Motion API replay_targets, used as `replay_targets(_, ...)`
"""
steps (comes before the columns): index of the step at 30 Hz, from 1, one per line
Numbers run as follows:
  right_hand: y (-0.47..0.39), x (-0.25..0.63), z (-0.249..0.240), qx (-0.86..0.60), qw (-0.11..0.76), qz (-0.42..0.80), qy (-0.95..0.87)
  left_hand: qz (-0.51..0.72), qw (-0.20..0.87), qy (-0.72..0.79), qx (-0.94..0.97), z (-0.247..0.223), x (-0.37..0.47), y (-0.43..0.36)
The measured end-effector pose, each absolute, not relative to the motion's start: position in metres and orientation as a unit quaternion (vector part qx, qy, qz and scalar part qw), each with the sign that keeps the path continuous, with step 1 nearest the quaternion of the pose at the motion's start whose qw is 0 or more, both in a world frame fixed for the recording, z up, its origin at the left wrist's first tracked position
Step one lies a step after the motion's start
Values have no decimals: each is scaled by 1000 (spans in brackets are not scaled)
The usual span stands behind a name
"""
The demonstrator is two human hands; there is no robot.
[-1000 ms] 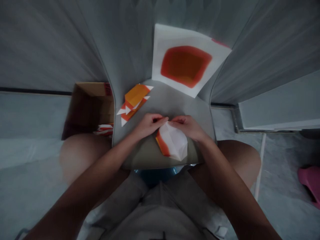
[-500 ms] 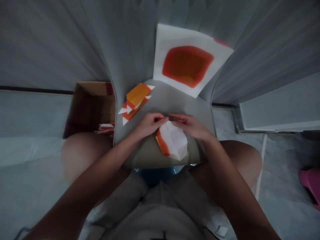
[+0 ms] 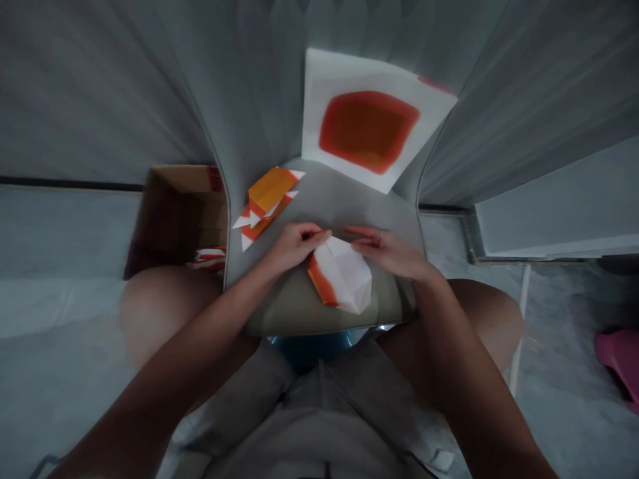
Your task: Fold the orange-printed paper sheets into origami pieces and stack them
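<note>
A partly folded sheet of paper (image 3: 349, 273), white with an orange and red edge on its left, lies over the front of the grey chair seat (image 3: 319, 199). My left hand (image 3: 295, 245) pinches its far left corner between thumb and fingers. By the far right corner is my right hand (image 3: 392, 249), its index finger stretched out and apart from the thumb, whose tip is at the paper's edge. Two folded orange-and-white paper pieces (image 3: 272, 193) overlap at the seat's left side, beyond my left hand.
A white sheet with a dark orange square (image 3: 369, 130) leans against the chair back. Left of the chair, an open cardboard box (image 3: 164, 219) has red-and-white folded paper (image 3: 210, 258) near its front. Something pink (image 3: 619, 356) lies on the floor at far right.
My right hand has shifted slightly right, its fingertips farther from my left hand's. The left hand keeps its pinch on the paper. The whole view has shifted slightly.
</note>
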State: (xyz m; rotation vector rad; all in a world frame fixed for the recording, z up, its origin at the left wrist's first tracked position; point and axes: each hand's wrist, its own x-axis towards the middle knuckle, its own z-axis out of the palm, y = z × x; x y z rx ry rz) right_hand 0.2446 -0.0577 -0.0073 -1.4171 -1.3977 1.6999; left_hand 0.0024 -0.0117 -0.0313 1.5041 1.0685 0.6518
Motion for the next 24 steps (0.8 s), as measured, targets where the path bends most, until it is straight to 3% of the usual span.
replay_targets(7, -57, 262, -9, -514, 261, 644, -503, 290, 551, 468, 627, -34, 1, -10)
replay_targets(12, -77, 279, -31, -618, 424, 458, -478, 376, 457, 543, 595, -42, -4, -23)
replay_targets(14, -101, 275, -40, -656, 450, 363, -485, 413, 409, 574, 577, -42, -8, -38)
replay_targets(18, -159, 243, -56, -670, 436, 266, -539, 441, 312, 625, 563, -43, -19, -82)
replay_targets(24, -188, 200, -67, -616, 383, 133, -676, 378, 179, 681, 601, -48, -28, -137)
